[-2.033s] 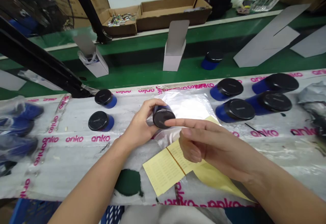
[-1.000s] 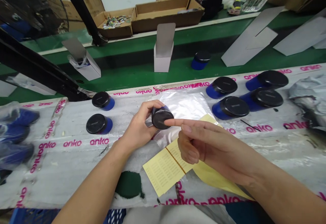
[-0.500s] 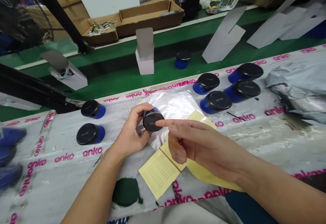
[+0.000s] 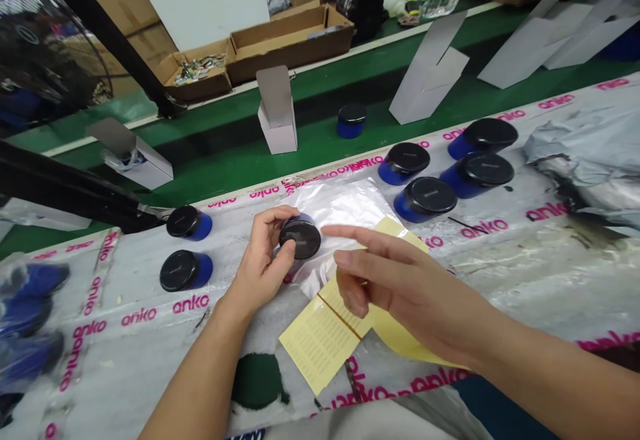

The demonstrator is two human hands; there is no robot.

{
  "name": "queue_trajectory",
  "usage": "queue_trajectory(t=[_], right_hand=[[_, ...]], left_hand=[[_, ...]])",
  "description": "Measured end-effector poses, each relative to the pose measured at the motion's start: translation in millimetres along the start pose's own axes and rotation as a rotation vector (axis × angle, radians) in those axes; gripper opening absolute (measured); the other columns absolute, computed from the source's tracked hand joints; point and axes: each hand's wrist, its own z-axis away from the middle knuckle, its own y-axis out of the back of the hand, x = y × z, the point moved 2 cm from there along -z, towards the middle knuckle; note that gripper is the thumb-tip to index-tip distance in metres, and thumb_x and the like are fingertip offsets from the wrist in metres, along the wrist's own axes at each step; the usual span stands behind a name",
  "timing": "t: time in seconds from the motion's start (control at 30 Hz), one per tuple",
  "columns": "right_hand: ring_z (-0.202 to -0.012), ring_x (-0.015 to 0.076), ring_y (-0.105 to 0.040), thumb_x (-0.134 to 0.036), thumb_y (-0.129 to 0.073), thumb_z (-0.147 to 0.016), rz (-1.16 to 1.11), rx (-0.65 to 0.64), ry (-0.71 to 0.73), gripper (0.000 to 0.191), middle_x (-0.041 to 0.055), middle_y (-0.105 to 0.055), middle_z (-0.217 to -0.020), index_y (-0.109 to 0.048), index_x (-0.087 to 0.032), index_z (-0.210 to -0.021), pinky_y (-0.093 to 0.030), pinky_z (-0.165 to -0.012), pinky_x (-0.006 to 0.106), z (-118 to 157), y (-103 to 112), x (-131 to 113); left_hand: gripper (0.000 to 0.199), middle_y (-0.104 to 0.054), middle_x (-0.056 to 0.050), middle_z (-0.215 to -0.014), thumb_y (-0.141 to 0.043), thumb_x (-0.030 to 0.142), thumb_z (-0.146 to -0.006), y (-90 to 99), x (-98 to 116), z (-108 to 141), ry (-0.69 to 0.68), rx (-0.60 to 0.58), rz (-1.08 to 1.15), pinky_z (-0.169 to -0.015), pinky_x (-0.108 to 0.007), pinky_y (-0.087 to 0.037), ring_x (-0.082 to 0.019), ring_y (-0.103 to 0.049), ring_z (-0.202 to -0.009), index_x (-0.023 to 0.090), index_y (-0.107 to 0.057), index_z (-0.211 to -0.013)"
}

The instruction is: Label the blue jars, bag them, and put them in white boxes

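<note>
A blue jar with a black lid [image 4: 301,239] is in my left hand [image 4: 267,260], its lid tilted up toward me. My left fingers wrap round its side, and the thumb rests on the lid's edge. Just right of the lid, apart from it, is my right hand [image 4: 395,273], index finger and thumb stretched out and the other fingers bent. Nothing shows in it. Under my hands lie a clear plastic bag [image 4: 350,200] and yellow label sheets [image 4: 317,347] with rows of small print.
Several blue jars [image 4: 425,199] with black lids stand at the right, two more [image 4: 186,271] at the left. Bagged blue jars [image 4: 30,320] lie at the far left. Behind, a green conveyor belt [image 4: 320,117] carries open white boxes [image 4: 278,113] and one jar [image 4: 351,121].
My right index finger has come off the jar's lid and moved slightly away. My left thumb has shifted onto the lid's edge. The whole view has shifted a little.
</note>
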Motion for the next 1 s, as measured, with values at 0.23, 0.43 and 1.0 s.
queue_trajectory(t=[0.23, 0.43, 1.0], right_hand=[[-0.081, 0.0201, -0.058, -0.033, -0.066, -0.087, 0.841, 0.146, 0.519, 0.039, 0.0085, -0.059, -0.112, -0.058, -0.024, -0.124, -0.049, -0.074, 0.038, -41.5, -0.6, -3.5], [-0.093, 0.0278, -0.065, -0.038, -0.058, -0.091, 0.885, 0.067, 0.530, 0.033, 0.0120, -0.067, -0.113, -0.070, -0.023, -0.119, -0.053, -0.079, 0.044, -77.5, 3.8, -6.7], [-0.092, 0.0259, -0.068, -0.029, -0.070, -0.088, 1.243, -0.139, 0.537, 0.065, 0.0121, -0.072, -0.119, -0.050, -0.022, -0.149, -0.054, -0.084, 0.041, -91.4, -8.3, -10.5]], left_hand=[[0.030, -0.052, -0.010, -0.131, -0.055, 0.028, -0.100, 0.2, -2.4, 0.6, -0.013, 0.022, -0.015, -0.110, -0.044, -0.047, -0.023, -0.053, -0.128, 0.026, -0.045, -0.129], [0.027, -0.055, -0.009, -0.125, -0.052, 0.029, -0.101, 1.7, -1.3, 1.6, 0.085, 0.039, -0.007, -0.107, -0.045, -0.049, -0.023, -0.058, -0.121, 0.024, -0.042, -0.125], [0.020, -0.070, -0.007, -0.108, -0.055, 0.038, -0.101, 31.9, 27.7, -3.3, 0.092, 0.465, -0.334, -0.093, -0.038, -0.053, -0.021, -0.067, -0.102, 0.022, -0.062, -0.110]])
